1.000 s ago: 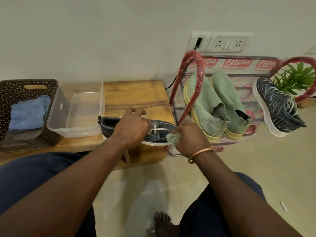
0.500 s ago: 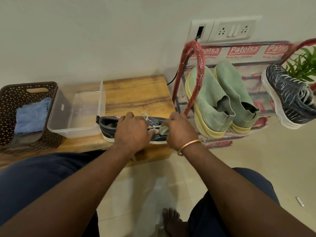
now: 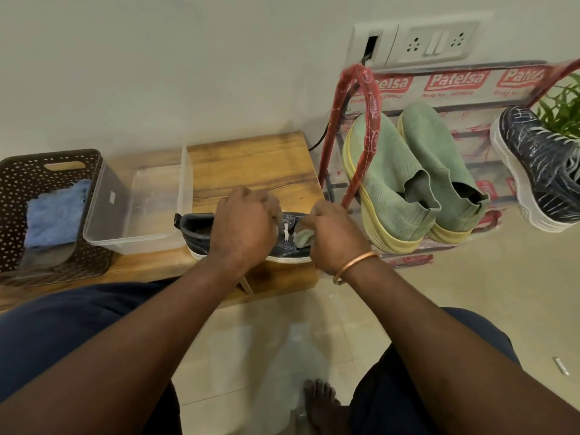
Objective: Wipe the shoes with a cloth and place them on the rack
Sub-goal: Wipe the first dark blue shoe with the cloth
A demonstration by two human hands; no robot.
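A dark blue sneaker [image 3: 197, 232] with a white sole lies on the wooden bench [image 3: 251, 164], toe to the right. My left hand [image 3: 243, 227] grips its middle from above. My right hand [image 3: 337, 240] holds a pale green cloth [image 3: 303, 237] bunched against the laces near the toe, which it hides. On the red-wrapped rack [image 3: 365, 98] to the right stand two green slip-on shoes [image 3: 392, 180] and one dark blue sneaker [image 3: 539, 164].
A clear plastic tub [image 3: 138, 240] sits on the bench left of the shoe. Beside it stands a brown perforated basket [image 3: 18, 183] holding a blue cloth [image 3: 55, 219]. A potted plant [image 3: 561, 105] is at the far right, a wall socket [image 3: 436, 43] above the rack.
My right hand has slid the cloth left along the shoe from the toe toward the laces. My left hand keeps its grip. The head camera has moved closer.
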